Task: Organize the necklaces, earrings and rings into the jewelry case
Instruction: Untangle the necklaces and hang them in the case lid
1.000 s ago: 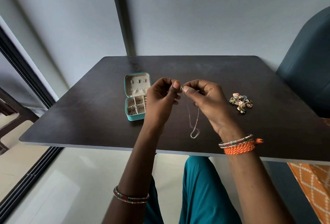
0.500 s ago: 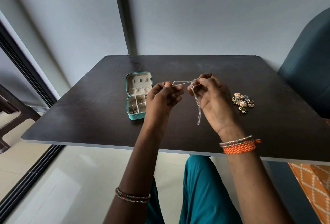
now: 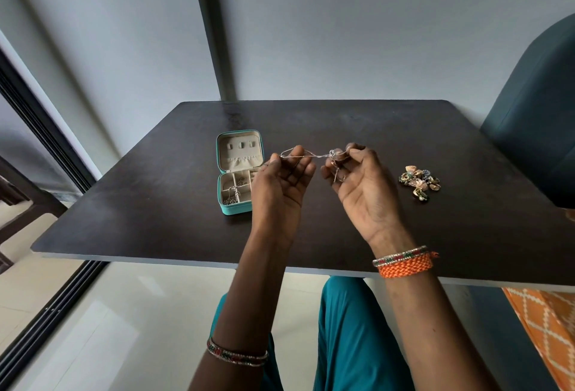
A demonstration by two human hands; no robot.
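Observation:
A thin silver necklace (image 3: 311,156) is stretched between my two hands above the dark table (image 3: 155,204). My left hand (image 3: 280,182) pinches its left loop between thumb and fingers. My right hand (image 3: 361,185) pinches the bunched other end, palm up, with a short length dangling below. The small teal jewelry case (image 3: 238,169) lies open just left of my left hand, its beige lid raised and a few silver pieces in its front compartments. A heap of gold and coloured earrings and rings (image 3: 418,181) lies on the table to the right of my right hand.
A teal chair back (image 3: 535,110) stands at the table's right side. A dark vertical post (image 3: 214,26) runs up the wall behind the table. A sliding door track (image 3: 46,306) runs along the floor on the left. My teal-clad knees (image 3: 348,337) sit under the near edge.
The necklace hung down in a long loop from my close-together hands; now my hands have moved apart and turned palm up, pulling the chain taut and horizontal, with most of it gathered at my right hand.

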